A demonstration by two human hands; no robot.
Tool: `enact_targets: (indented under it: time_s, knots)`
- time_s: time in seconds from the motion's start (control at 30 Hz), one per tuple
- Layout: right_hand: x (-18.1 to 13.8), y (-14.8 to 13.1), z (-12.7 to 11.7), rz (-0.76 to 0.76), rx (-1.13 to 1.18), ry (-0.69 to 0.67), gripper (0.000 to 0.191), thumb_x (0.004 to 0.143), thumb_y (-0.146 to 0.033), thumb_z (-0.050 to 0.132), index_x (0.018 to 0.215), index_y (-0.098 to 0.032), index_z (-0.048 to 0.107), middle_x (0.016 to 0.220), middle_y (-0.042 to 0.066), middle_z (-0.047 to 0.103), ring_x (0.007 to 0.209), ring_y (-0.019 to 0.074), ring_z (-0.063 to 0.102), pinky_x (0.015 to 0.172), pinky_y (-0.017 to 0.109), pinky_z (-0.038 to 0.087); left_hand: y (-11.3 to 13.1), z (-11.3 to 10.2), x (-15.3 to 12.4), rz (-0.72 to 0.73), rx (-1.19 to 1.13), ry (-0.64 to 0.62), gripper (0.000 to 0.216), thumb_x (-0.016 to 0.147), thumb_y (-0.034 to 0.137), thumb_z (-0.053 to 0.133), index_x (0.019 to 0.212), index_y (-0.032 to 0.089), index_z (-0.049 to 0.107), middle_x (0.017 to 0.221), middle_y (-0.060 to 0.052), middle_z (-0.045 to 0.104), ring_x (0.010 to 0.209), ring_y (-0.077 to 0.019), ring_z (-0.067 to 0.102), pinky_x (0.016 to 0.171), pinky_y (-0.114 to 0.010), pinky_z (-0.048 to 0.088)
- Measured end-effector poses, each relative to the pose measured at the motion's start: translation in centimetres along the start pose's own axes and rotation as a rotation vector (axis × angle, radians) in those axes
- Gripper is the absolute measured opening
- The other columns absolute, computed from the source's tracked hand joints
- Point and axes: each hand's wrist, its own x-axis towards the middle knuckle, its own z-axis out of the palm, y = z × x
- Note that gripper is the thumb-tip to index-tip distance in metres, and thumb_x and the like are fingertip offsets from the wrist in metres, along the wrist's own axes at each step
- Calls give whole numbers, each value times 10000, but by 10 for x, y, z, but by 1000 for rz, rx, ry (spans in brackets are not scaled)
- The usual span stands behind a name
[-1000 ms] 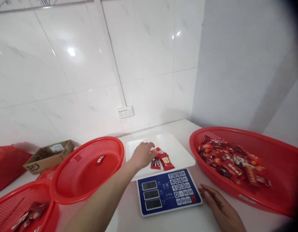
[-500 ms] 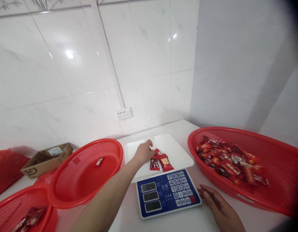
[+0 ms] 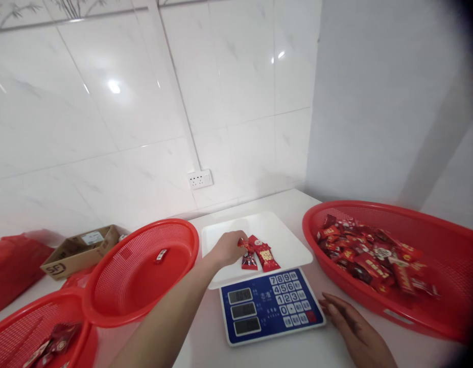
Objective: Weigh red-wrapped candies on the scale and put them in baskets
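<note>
My left hand (image 3: 232, 247) reaches over the white weighing tray (image 3: 221, 278), its fingertips closed on a red-wrapped candy (image 3: 243, 244). Beside it on the tray lie a dark red candy (image 3: 249, 261) and a red candy with a cream-coloured print (image 3: 267, 259). The tray sits on a scale with a blue keypad panel (image 3: 273, 306), whose display digits are too blurred to read. Just right of that panel my right hand (image 3: 357, 329) rests with its fingers stretched out and nothing in it, fingertips near the scale's corner.
A large red basket (image 3: 447, 255) at the right holds a heap of wrapped candies. On the left, one round red basket (image 3: 129, 296) contains a single small packet, and another (image 3: 14, 317) has several dark red packets. Behind them stand a cardboard box (image 3: 64, 263) and a red bag (image 3: 14, 266).
My left hand has lowered slightly and its fingers have closed on a candy on the tray. My right hand stays beside the scale. The view has shifted a little.
</note>
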Motion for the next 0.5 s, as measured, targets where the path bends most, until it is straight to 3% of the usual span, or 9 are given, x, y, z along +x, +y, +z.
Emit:
enact_targets:
  time_s: [0.17, 0.33, 0.43, 0.5]
  knots:
    - [-1, 1, 0, -17, -4, 11, 480, 649, -585, 526, 960, -231, 614, 989, 70, 711, 957, 266, 647, 870, 367, 510, -3, -18, -14, -12, 59, 174, 229, 856, 344, 524, 983, 164, 586, 967, -38, 619, 837, -151, 594, 751, -360, 499]
    - [-10, 0, -2, -205, -160, 112, 380, 727, -532, 496, 950, -248, 615, 1020, 59, 693, 957, 247, 642, 770, 311, 550, -41, -51, -60, -167, 149, 428, 177, 853, 221, 478, 980, 154, 583, 1028, -93, 598, 1017, -231, 529, 834, -410, 433]
    - [-9, -29, 6, -441, -287, 95, 326, 788, -480, 467, 952, -249, 629, 998, 61, 687, 933, 240, 638, 755, 312, 542, -61, -50, -90, -242, 152, 489, 220, 842, 236, 454, 1003, 164, 586, 1081, -128, 600, 1068, -289, 506, 834, -422, 418]
    - [0, -63, 18, -602, -336, 12, 329, 822, -451, 440, 987, -237, 627, 1012, 65, 682, 949, 235, 624, 839, 345, 503, -63, -38, -106, -235, 133, 501, 235, 847, 275, 448, 1012, 177, 584, 1089, -112, 609, 1071, -280, 514, 864, -419, 414]
